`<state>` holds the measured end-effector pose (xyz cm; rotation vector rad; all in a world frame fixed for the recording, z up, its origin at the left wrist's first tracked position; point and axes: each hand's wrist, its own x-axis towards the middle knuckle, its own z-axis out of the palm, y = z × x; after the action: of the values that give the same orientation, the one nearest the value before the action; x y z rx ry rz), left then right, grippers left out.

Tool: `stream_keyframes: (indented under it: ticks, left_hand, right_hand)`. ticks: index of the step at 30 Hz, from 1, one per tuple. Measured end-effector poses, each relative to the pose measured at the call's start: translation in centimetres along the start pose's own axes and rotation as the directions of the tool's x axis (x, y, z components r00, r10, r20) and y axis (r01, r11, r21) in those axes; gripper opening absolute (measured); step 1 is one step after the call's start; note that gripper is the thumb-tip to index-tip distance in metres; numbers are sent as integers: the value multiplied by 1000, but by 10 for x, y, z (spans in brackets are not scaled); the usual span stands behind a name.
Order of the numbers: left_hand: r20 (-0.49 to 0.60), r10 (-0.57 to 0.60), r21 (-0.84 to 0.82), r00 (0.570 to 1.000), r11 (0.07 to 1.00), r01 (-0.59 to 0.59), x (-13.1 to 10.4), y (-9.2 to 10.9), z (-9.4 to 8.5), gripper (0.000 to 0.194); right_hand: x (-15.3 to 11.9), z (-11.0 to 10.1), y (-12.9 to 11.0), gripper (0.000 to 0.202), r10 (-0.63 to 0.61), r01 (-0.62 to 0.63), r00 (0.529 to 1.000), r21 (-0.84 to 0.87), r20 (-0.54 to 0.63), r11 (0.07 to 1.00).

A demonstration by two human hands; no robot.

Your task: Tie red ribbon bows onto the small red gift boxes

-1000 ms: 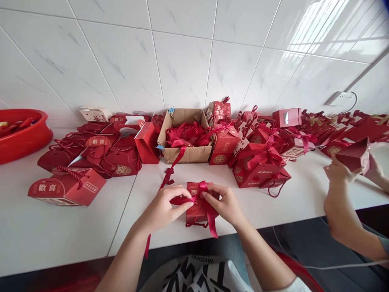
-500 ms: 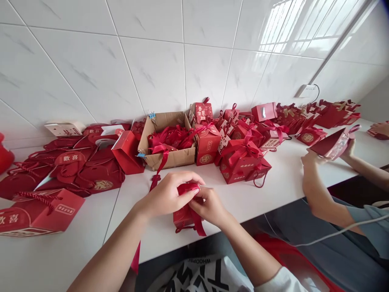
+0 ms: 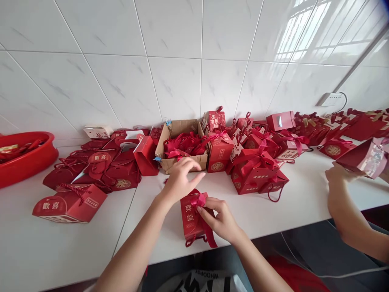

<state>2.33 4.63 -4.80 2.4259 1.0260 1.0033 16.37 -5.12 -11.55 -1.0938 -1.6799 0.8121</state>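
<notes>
In front of me on the white table lies a small red gift box (image 3: 189,219) with pale lettering and a cord handle at its near end. A red ribbon (image 3: 198,200) is looped over its top, one tail hanging down the right side. My right hand (image 3: 219,219) pinches the ribbon loop between thumb and fingers. My left hand (image 3: 181,182) is raised above the far end of the box, thumb and fingers apart, with nothing in it. Just behind it stands an open cardboard box (image 3: 173,164) holding a heap of red ribbons (image 3: 186,144).
Red gift boxes are piled at the left (image 3: 121,174) and ribbon-tied ones stand at the right (image 3: 255,172). A red basin (image 3: 36,162) stands far left. At the right, a co-worker's hand (image 3: 342,174) holds another red box (image 3: 364,156).
My left hand has let go of the ribbon and lifted away, opening. My right hand still grips it. The view has turned left, bringing in the red basin.
</notes>
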Motion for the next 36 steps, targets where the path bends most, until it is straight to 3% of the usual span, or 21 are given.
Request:
stream_keyframes:
  ticks: [3,6,9,12,18,26,36]
  left_hand:
    - [180,-148,-106,972,980,169,-32,-1,-15,24]
    - [270,-161,-164,949,964,210,-61,-1,-15,18]
    - [185,-135,-259,973,949,181,-76,-3,-2,11]
    - [110,-118,-332,987,932,149,-83,-4,9,10]
    - [133,-138,-283,981,944,171,-91,-6,14,2]
    - [49,-192,-295,980,935,198,-94,-11,21,24]
    - [50,-244,-404,969,882,243,-92,-5,23,9]
  right_hand:
    - [-1,-1,-1,29,5,-5,1000,-1,-18,1000]
    - [-1,-2,-2,27,-15,15,1000,-8,0,1000]
    - [-1,0,-3,22,11,-11,1000,13,-20,1000]
    - [-3,4,0,15,107,-93,991,151,-86,984]
    - [-6,12,10,21,187,-148,977,309,-100,939]
    - [-5,15,6,12,92,-58,980,189,-177,980]
    - [-7,18,4,9,46,-27,971,81,-235,996]
